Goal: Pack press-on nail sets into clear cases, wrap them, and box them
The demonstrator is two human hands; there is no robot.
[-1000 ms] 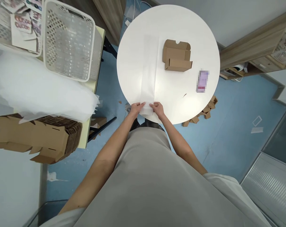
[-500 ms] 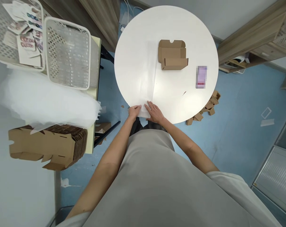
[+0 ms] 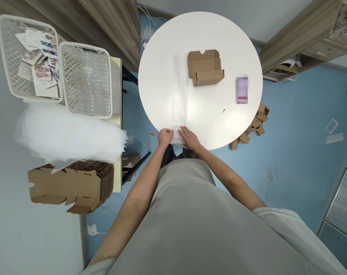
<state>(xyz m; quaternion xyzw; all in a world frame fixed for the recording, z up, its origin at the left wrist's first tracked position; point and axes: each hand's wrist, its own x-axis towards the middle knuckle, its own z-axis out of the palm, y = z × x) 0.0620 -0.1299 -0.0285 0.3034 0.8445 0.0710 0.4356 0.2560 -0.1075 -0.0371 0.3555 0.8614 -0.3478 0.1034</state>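
Note:
A long strip of thin white translucent packing sheet (image 3: pixel 179 99) lies lengthwise on the round white table (image 3: pixel 156 80), its near end at the table's front edge. My left hand (image 3: pixel 165 136) is closed at the left side of that end, its fingers curled and pinching the sheet. Flat across the right side rests my right hand (image 3: pixel 190 138), fingers stretched out over the sheet. Beyond the hands, a brown cardboard box (image 3: pixel 206 68) stands with its lid open. To its right lies a blurred-out purple item (image 3: pixel 242 90).
On the left side table are a basket of printed cards (image 3: pixel 7 65), a basket of clear plastic pieces (image 3: pixel 110 80), a pile of white sheets (image 3: pixel 70 133) and stacked flat cardboard boxes (image 3: pixel 64 183). Folded small boxes (image 3: pixel 249 131) lie on the floor at the right.
The view has turned slightly, shifting the side table's things down and right. Both hands stay at the near end of the sheet, with little visible movement.

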